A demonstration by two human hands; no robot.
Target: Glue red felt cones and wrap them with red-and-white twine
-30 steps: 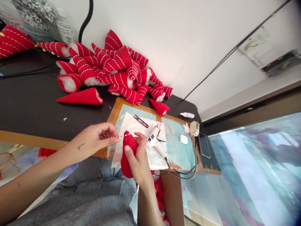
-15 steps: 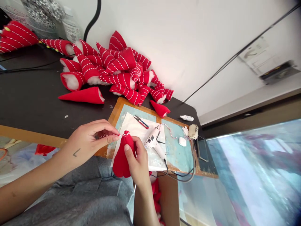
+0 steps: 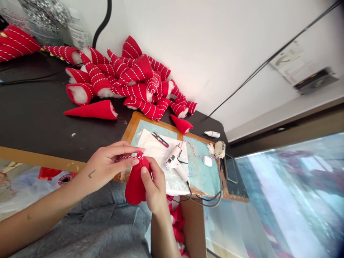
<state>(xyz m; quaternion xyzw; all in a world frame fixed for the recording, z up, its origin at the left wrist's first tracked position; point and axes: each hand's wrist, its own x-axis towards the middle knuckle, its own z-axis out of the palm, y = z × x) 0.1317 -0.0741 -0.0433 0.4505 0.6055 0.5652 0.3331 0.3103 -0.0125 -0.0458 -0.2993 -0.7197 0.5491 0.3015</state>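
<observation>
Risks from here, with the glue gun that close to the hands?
Two, I'd say. The hot glue gun lies on the white sheet close to the right hand; if it's hot, a slip could burn that hand. The red-and-white twine is only pinched by the left hand at the tip of the red felt cone, so it might slip free.

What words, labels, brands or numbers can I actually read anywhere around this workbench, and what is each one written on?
Nothing here can be read for certain.
The white label on the clear container: printed lines, too small and blurred to read.
The white notice on the wall: blurred, with only a curved mark showing.
The left forearm: a small dark tick-like mark, not a readable word.
</observation>
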